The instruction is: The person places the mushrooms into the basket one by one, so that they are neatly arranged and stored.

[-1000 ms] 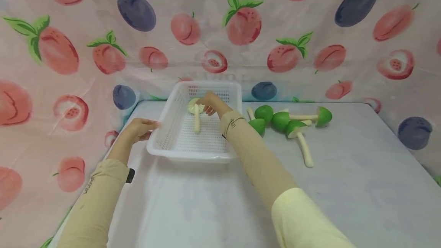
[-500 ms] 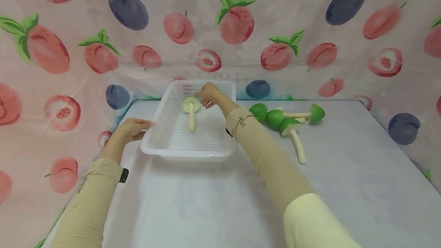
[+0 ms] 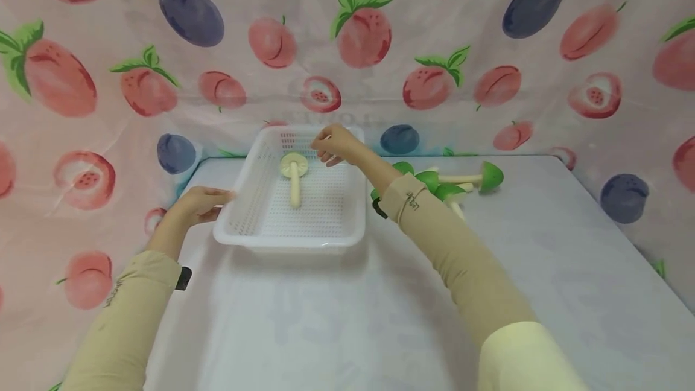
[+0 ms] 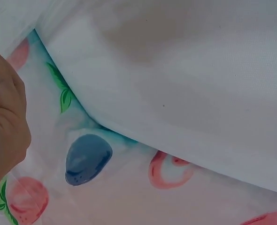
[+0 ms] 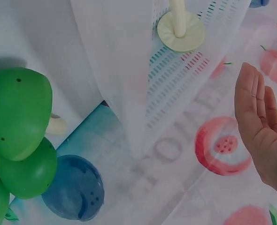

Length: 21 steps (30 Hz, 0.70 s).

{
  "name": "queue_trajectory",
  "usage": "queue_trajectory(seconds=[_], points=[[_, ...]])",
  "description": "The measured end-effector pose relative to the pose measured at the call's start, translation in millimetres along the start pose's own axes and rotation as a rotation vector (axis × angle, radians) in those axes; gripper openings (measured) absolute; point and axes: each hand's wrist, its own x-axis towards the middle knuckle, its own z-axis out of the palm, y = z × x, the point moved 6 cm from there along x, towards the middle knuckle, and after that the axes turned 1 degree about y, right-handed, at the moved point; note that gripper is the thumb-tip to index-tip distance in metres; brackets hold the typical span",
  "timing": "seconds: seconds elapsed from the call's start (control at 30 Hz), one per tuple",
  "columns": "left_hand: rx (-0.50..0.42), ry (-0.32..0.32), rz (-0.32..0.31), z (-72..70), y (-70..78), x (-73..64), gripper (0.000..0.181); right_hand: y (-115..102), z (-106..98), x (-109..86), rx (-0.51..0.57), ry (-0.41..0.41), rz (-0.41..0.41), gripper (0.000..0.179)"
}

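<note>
One toy mushroom (image 3: 294, 186) lies in the white plastic basket (image 3: 288, 241), pale cap underside up and stem pointing towards me. At the basket's left rim, my left hand (image 3: 198, 205) grips the edge; the left wrist view shows only part of that hand (image 4: 7, 112). Above the back right part of the basket hovers my right hand (image 3: 339, 145), empty, its fingers relaxed. In the right wrist view the right hand (image 5: 260, 122) is apart from the mushroom (image 5: 180, 33).
Several green-capped toy mushrooms (image 3: 491, 177) lie in a cluster right of the basket, partly hidden by my right forearm. A fruit-print cloth (image 3: 364, 95) hangs behind the white table (image 3: 326, 318).
My right hand has drawn up and away from the mushroom in the basket. The left hand stays at the basket rim. The whole view has shifted slightly, moving the scene left.
</note>
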Motion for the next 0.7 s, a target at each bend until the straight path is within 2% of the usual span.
queue_trajectory(seconds=[0.2, 0.4, 0.7], points=[[-0.005, -0.001, 0.021, -1.6, -0.7, 0.5, 0.066, 2.1, -8.1, -18.7, -0.022, 0.005, -0.043, 0.028], [-0.005, -0.011, 0.008, -0.6, -0.7, 0.3, 0.066, 5.2, -23.5, -46.9, -0.028, 0.017, -0.079, 0.028], [-0.034, 0.004, 0.03, 0.6, -1.2, -0.2, 0.065, 31.0, -56.0, -81.5, -0.041, 0.059, -0.092, 0.028]])
